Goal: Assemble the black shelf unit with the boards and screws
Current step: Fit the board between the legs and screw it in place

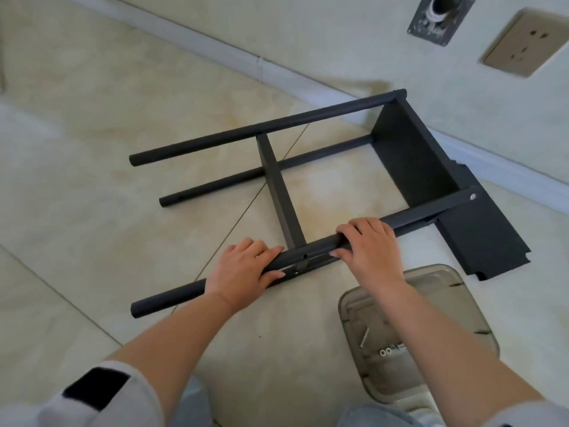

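Nearest on the floor (77, 118): a clear plastic tray (462, 303) with a long screw (365, 336) and what look like small washers (387, 352). Just beyond, left hand (243, 269) and right hand (369, 245) both curled around the near black tube (431, 211) of the shelf unit (415, 155), lying on its side. Past the hands, a narrow board (278, 186) between tubes. Farthest, a loose black board (486, 238) flat by the skirting (308, 84).

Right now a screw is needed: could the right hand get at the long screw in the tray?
Probably yes: the long screw lies uncovered in the open tray, below the right hand, which must first release the black post.
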